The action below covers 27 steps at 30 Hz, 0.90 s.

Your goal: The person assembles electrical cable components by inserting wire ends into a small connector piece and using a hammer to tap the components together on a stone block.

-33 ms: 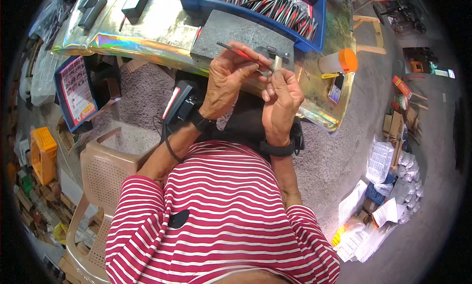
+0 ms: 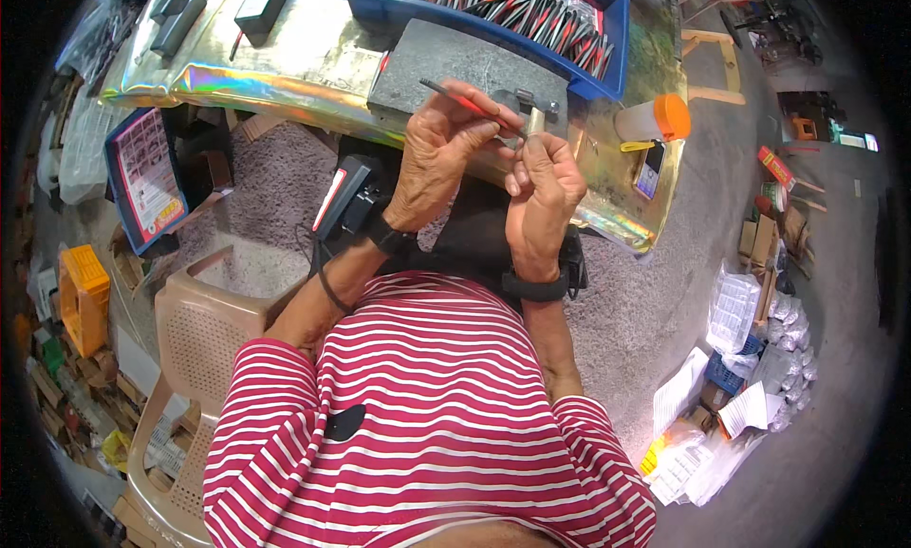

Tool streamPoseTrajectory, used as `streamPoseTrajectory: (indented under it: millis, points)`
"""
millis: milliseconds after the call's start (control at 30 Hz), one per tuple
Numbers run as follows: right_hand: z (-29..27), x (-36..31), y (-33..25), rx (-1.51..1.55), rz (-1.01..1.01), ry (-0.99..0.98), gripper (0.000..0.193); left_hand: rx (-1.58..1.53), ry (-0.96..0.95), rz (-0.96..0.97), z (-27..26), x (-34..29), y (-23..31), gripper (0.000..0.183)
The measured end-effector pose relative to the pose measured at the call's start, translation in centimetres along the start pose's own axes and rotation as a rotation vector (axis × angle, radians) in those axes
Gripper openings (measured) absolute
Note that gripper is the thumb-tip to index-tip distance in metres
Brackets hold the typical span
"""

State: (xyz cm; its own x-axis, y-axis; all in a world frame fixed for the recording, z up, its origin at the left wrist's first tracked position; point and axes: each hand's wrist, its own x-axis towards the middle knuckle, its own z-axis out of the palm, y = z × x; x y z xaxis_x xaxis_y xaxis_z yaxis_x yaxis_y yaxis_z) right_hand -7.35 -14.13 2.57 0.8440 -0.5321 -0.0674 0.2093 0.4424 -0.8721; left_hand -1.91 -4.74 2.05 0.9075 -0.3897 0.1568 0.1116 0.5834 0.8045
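Over the table's near edge, my left hand (image 2: 438,148) is closed on a slim red and black pen-shaped stick (image 2: 462,101), which slants down to the right. At the stick's lower end, my right hand (image 2: 545,189) pinches with thumb and forefinger. Whether it grips the tip or a separate small part is too small to make out. Just beyond the fingers lies a grey stone-like slab (image 2: 441,59), with a small black fixture (image 2: 543,103) at its right end. A pale short cylinder (image 2: 536,122) shows beside the right fingertips.
Behind the slab stands a blue crate (image 2: 619,47) packed with red and black sticks. A jar with an orange lid (image 2: 672,117) is on the right. Black boxes (image 2: 264,7) lie at the far left. A beige plastic chair (image 2: 204,325) stands by my left arm.
Hardly anything differs. Both hands stay in the same place with the stick, and my fingers have shifted very slightly at its lower end.
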Motion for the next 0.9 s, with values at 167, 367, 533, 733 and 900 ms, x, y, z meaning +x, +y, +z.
streamPoseTrajectory:
  millis: [167,367,533,733,900]
  points:
    - [-0.1,0.2,0.8,-0.11,-0.057,0.009,0.009,0.052,0.044,-0.106,-0.1,-0.2,-0.2,0.016]
    - [-0.5,0.2,1.5,-0.327,-0.122,0.013,0.01,0.077,0.026,-0.21,-0.5,0.0,-0.4,0.016]
    - [-0.5,0.4,1.1,-0.146,0.068,-0.017,0.012,0.139,0.03,-0.194,-0.5,0.4,-0.4,0.014]
    - [-1.1,0.8,0.9,0.097,0.21,-0.124,0.024,0.319,0.073,-0.058,0.0,1.1,-0.7,0.004]
    - [-1.4,1.3,1.0,0.154,0.266,-0.139,0.032,0.412,0.064,0.034,-0.4,2.1,-2.5,0.003]
